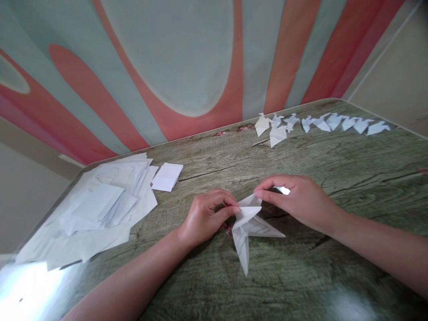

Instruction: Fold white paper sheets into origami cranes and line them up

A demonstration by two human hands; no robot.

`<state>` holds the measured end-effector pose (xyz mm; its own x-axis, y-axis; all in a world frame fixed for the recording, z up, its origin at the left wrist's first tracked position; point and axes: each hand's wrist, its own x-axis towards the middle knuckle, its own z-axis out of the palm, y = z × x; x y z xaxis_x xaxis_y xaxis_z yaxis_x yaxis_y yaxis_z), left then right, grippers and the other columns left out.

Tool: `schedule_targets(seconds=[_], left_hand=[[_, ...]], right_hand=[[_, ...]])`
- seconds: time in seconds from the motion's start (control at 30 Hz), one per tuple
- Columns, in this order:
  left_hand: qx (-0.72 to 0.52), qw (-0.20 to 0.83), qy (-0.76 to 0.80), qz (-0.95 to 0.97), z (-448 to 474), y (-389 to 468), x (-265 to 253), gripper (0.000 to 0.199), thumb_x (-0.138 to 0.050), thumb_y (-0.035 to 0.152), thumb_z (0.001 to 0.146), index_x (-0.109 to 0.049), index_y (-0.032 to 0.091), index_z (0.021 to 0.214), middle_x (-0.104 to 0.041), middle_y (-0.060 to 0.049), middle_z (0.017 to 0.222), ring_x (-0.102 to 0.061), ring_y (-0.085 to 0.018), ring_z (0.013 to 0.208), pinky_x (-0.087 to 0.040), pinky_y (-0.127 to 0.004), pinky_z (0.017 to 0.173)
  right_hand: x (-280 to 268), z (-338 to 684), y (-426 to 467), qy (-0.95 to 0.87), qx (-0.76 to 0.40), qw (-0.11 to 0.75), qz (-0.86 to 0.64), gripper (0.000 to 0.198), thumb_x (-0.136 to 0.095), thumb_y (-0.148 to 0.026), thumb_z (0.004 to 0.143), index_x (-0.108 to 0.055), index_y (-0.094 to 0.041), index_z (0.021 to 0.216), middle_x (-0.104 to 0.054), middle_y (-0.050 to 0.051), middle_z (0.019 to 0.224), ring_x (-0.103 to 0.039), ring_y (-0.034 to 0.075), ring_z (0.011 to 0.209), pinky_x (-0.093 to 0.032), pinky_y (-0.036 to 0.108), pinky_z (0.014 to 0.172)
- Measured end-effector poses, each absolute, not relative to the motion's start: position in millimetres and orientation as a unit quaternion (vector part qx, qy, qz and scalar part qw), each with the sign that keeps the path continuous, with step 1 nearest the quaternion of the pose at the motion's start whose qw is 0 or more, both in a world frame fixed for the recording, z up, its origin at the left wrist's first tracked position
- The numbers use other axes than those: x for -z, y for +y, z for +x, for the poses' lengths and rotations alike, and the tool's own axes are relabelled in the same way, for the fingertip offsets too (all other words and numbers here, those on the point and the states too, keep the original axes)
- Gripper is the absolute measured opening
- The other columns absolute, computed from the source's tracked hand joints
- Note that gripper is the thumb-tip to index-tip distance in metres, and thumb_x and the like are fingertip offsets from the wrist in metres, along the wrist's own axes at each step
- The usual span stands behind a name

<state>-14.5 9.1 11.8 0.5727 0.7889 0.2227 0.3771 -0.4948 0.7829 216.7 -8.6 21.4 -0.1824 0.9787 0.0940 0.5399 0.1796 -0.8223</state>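
A partly folded origami bird (249, 223) of white paper is held just over the table, with two long points spreading downward and to the right. Thin lines show on its paper. My left hand (211, 214) pinches its upper left edge between thumb and forefinger. My right hand (294, 196) pinches the upper right flap with thumb and fingertips. Both hands are closed on the same paper, and their fingertips cover part of its top edge.
A large pile of white paper sheets (140, 209) lies at the left, with a small folded paper stack (167, 176) beside it. Several finished origami birds (323, 122) stand in a row at the back right. The wood-grain table (214, 165) meets a striped wall covering (254, 58) behind.
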Motion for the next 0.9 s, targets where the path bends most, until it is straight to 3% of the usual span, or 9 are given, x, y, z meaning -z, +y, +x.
schedule_targets(seconds=[0.3, 0.37, 0.5, 0.63, 0.9], left_hand=[[-0.298, 0.331, 0.406, 0.798, -13.9, 6.7, -8.9, 0.008, -0.066, 0.022, 0.085, -0.064, 0.017, 0.080, -0.068, -0.002, 0.083, -0.063, -0.013, 0.079, -0.048, -0.024, 0.075], [-0.299, 0.334, 0.423, 0.787, -14.4, 6.9, -6.8, 0.007, -0.067, 0.021, 0.084, -0.064, 0.017, 0.088, -0.067, -0.001, 0.083, -0.063, -0.012, 0.077, -0.048, -0.023, 0.072], [-0.277, 0.334, 0.434, 0.790, -14.5, 8.0, -5.0, 0.023, -0.066, 0.020, 0.084, -0.064, 0.021, 0.107, -0.067, 0.000, 0.085, -0.063, -0.012, 0.077, -0.048, -0.023, 0.072], [-0.245, 0.322, 0.422, 0.811, -12.2, 8.0, -7.3, 0.007, -0.064, 0.021, 0.086, -0.070, 0.019, 0.090, -0.068, -0.001, 0.083, -0.062, -0.013, 0.077, -0.046, -0.024, 0.072], [-0.243, 0.343, 0.411, 0.809, -5.4, 0.5, -12.5, 0.007, -0.064, 0.021, 0.085, -0.069, 0.017, 0.083, -0.068, -0.001, 0.079, -0.061, -0.012, 0.074, -0.046, -0.024, 0.070]], right_hand=[[-22.1, 218.5, -11.2, -0.716, -0.339, 0.334, -0.511, 0.016, -0.058, -0.034, 0.089, -0.073, -0.028, 0.086, -0.073, -0.006, 0.088, -0.067, 0.012, 0.081, -0.049, 0.023, 0.072], [-21.7, 218.5, -11.0, -0.722, -0.332, 0.335, -0.507, 0.017, -0.057, -0.035, 0.089, -0.073, -0.028, 0.087, -0.074, -0.005, 0.089, -0.067, 0.012, 0.082, -0.050, 0.023, 0.073], [-21.7, 217.6, -11.1, -0.737, -0.320, 0.335, -0.492, 0.020, -0.055, -0.034, 0.091, -0.073, -0.027, 0.088, -0.073, -0.003, 0.091, -0.067, 0.014, 0.085, -0.050, 0.025, 0.076], [-20.9, 216.1, -12.3, -0.748, -0.315, 0.333, -0.480, 0.026, -0.049, -0.034, 0.094, -0.073, -0.026, 0.090, -0.074, -0.002, 0.093, -0.067, 0.014, 0.088, -0.050, 0.026, 0.079], [-15.3, 211.4, -14.3, -0.770, -0.284, 0.288, -0.493, 0.010, -0.063, -0.023, 0.083, -0.073, -0.025, 0.083, -0.072, -0.003, 0.085, -0.066, 0.014, 0.080, -0.050, 0.026, 0.073]])
